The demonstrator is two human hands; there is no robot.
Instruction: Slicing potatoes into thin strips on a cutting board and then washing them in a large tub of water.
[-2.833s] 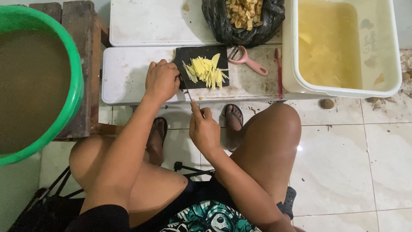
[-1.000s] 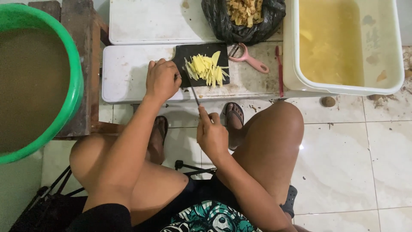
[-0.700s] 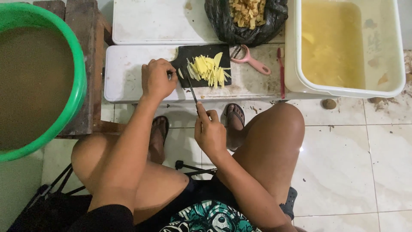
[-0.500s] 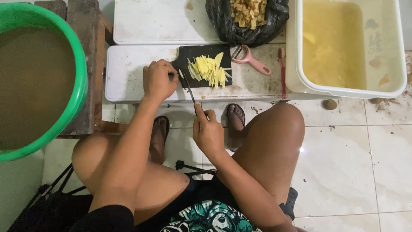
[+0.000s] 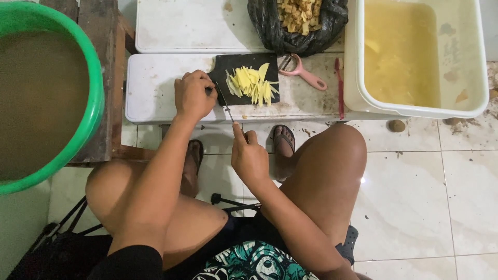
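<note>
A small black cutting board (image 5: 228, 65) lies on a low white table (image 5: 155, 88), with a pile of thin yellow potato strips (image 5: 250, 83) on it. My right hand (image 5: 249, 158) grips a thin knife (image 5: 224, 101) whose blade angles up onto the board's left part. My left hand (image 5: 193, 96) is curled at the board's left edge, right beside the blade; whatever its fingers pinch is hidden.
A pink peeler (image 5: 303, 72) and a red utensil (image 5: 340, 88) lie right of the board. A black bag of peelings (image 5: 295, 23) sits behind. A white tub of yellowish water (image 5: 417, 57) stands at right, a green basin of murky water (image 5: 46, 98) at left.
The knife blade has worked back and forth at the board's left edge, and my right hand has shifted slightly left. My left hand stayed beside the blade.
</note>
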